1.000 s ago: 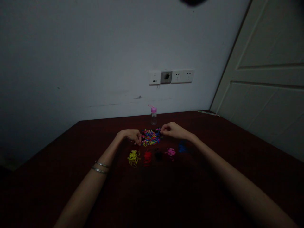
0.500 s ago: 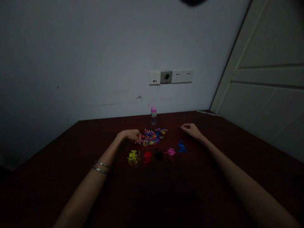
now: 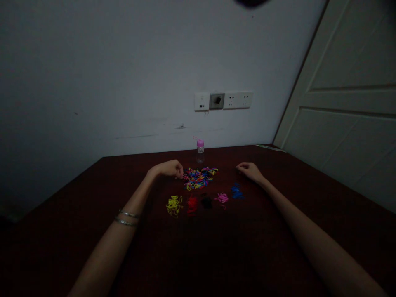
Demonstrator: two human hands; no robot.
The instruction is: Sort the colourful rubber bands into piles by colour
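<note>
A mixed heap of small coloured rubber bands (image 3: 199,178) lies on the dark red table (image 3: 204,251). At the heap's left edge is my left hand (image 3: 173,169), its fingers curled together; whatever they may pinch is too small to make out. My right hand (image 3: 249,170) rests on the table to the right of the heap, fingers closed, their contents hidden. Nearer to me, separate piles lie in a row: yellow bands (image 3: 174,206), red bands (image 3: 192,203), black bands (image 3: 206,202), pink bands (image 3: 222,198) and blue bands (image 3: 236,191).
Behind the heap stands a clear bottle (image 3: 200,152) with a pink cap. The wall behind the table carries sockets (image 3: 237,100) and a switch plate (image 3: 201,101). A pale panelled door (image 3: 346,107) rises on the right.
My left hand has shifted slightly away from me and to the left along the heap's edge. The right hand has hardly moved, and the piles look the same.
</note>
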